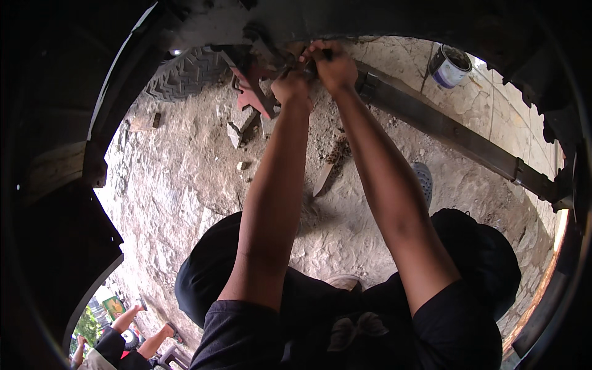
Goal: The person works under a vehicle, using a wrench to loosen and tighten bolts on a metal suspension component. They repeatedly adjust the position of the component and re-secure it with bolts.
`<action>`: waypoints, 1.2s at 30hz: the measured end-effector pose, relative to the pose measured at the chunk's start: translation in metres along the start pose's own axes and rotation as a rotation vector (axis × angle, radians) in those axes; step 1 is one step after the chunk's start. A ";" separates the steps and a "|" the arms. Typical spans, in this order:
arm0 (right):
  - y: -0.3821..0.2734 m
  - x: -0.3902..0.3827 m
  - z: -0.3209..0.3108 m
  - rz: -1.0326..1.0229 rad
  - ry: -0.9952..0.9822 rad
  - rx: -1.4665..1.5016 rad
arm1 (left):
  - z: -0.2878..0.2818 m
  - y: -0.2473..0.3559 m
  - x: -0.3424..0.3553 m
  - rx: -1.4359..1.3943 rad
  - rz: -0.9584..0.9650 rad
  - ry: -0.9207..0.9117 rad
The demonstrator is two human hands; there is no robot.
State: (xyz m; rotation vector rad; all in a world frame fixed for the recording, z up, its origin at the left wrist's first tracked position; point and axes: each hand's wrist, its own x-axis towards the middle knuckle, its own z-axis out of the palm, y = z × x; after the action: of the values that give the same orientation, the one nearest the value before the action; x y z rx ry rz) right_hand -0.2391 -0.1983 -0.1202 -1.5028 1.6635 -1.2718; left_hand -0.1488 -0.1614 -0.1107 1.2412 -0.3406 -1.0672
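Both my arms reach up to the dark underside of a vehicle frame [345, 18]. My left hand [292, 87] is closed at a dark metal part [279, 57] under the frame; what its fingers hold is hidden. Just to its right, my right hand [335, 68] is closed round a small dark piece that I cannot make out. The hands are close together, almost touching. Left of them stands a red metal stand [251, 86], with grey blocks [240, 126] on the ground by it.
A long dark metal shaft [444, 126] runs from beside my right hand to the right. A tyre [188, 74] is at the far left, a paint can [450, 66] at the far right. A flat, blade-like piece [325, 176] lies on rough ground. Another person's legs [126, 317] show at lower left.
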 end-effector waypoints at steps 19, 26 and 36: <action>0.003 0.005 -0.001 -0.125 0.101 0.174 | -0.019 -0.018 -0.009 -0.152 -0.022 -0.246; 0.008 0.011 -0.002 -0.069 0.274 0.348 | -0.029 -0.019 -0.017 -0.132 0.007 -0.168; 0.002 0.000 -0.010 -0.121 0.276 0.370 | -0.020 -0.017 -0.019 -0.044 0.035 -0.108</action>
State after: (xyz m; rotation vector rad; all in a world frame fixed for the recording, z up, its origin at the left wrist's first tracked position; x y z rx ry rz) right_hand -0.2488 -0.1961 -0.1185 -1.2611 1.4086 -1.8078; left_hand -0.1522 -0.1334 -0.1266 1.1374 -0.4177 -1.1081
